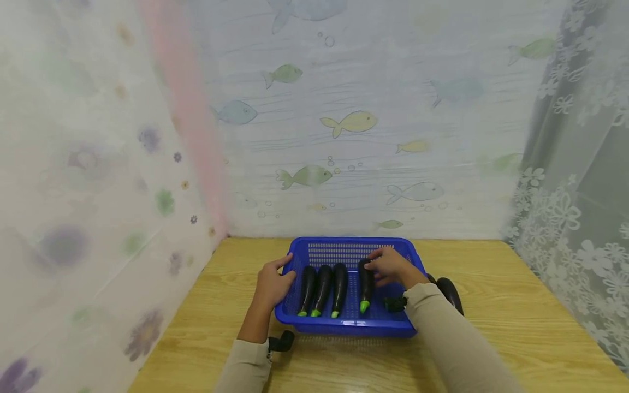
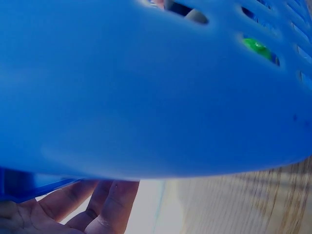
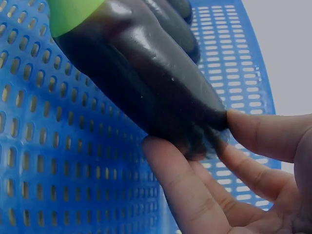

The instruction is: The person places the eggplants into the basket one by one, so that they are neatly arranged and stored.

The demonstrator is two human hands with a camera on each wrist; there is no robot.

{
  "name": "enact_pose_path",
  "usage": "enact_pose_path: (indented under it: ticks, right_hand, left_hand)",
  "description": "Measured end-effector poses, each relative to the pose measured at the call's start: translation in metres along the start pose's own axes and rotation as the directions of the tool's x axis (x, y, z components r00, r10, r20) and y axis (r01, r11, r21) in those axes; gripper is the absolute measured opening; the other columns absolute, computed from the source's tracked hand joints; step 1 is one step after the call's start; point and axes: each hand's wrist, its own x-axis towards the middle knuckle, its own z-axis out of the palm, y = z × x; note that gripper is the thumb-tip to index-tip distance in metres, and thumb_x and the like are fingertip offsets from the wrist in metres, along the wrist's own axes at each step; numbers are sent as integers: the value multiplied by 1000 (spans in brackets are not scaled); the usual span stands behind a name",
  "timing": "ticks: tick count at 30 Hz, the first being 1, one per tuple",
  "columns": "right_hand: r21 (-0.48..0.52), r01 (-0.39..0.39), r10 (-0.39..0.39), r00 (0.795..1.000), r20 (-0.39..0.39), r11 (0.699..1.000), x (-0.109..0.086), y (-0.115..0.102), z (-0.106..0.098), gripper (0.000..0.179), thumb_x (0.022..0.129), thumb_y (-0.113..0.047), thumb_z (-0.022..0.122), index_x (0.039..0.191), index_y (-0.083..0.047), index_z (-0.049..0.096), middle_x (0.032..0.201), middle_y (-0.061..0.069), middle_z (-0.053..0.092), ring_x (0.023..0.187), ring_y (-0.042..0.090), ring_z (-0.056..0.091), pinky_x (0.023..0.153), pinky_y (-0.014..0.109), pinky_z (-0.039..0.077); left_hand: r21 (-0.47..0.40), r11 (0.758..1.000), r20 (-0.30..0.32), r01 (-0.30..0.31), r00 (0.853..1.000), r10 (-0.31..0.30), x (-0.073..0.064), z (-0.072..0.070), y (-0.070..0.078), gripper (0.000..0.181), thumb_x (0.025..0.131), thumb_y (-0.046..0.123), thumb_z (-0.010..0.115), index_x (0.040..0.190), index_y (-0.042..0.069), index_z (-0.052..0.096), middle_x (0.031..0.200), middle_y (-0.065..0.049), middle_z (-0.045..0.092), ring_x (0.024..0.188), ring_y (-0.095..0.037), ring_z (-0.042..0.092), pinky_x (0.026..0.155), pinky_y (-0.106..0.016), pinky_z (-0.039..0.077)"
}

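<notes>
The eggplant (image 1: pixel 366 286) is in the right half of the blue basket (image 1: pixel 344 323), its green stem end toward us. Nearest, we locate two beige sleeves (image 1: pixel 457 338), each with a dark wrist unit (image 1: pixel 282 342) at its cuff, above the wood-grain table (image 1: pixel 521 327), whose pale yellow surface supports the basket. The left hand (image 1: pixel 273 284) touches the basket's left rim, thumb and index finger spread apart; we cannot tell whether its fingers curl round the rim. Inside, we count three more eggplants (image 1: pixel 322 290) side by side, left of the held one. The right hand (image 1: pixel 391 267) pinches that one's blunt far end between thumb and fingers, partly closed. Outside the right wall, we see further eggplants (image 1: pixel 450 295) on the tabletop, partly covered by the forearm. Flower-printed sheeting (image 1: pixel 93 218) lines the left side, and white lace (image 1: pixel 565 218) hangs on the right. Farthest, behind the table, we find a pale backdrop (image 1: pixel 368 71) printed with fish and bubbles.
</notes>
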Motion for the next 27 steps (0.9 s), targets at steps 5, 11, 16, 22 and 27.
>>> enact_pose_path:
  ticks: [5,11,16,22,27]
  right_hand:
    - [-5,-14,14,1000,17,1000,3,-1,6,47,99,-6,63,143,5,52,139,32,55,115,47,64,81,50,62]
    - [-9,-31,31,999,3,999,7,1,12,44,97,-4,65,139,6,55,131,31,59,107,43,67,77,49,63]
    - [6,-43,43,999,3,999,8,-1,16,41,96,-2,66,136,6,57,128,29,61,103,41,68,76,49,64]
    - [19,-55,55,998,2,998,8,-5,22,39,97,-2,65,135,5,58,130,28,60,105,40,66,77,49,63]
    - [14,-54,54,999,-4,998,8,-5,25,38,97,-2,64,134,5,57,129,28,59,106,40,66,78,49,63]
  left_hand:
    - [9,1000,1,-11,1000,11,0,-2,-2,56,90,18,65,146,19,62,152,-16,55,85,-25,71,64,-36,60]
    - [10,1000,7,-25,1000,25,1,-1,-2,56,90,17,65,146,18,61,152,-17,55,88,-26,73,65,-37,61]
    - [15,1000,9,-24,1000,24,1,-1,-2,56,91,17,65,147,18,60,152,-18,54,88,-26,72,65,-37,61]
    - [17,1000,8,-21,1000,21,2,-1,-2,56,92,17,65,147,19,60,153,-18,54,87,-25,72,65,-36,61]
    - [13,1000,11,-23,1000,23,2,-1,-3,56,92,18,65,147,19,60,153,-18,53,88,-27,73,66,-38,62]
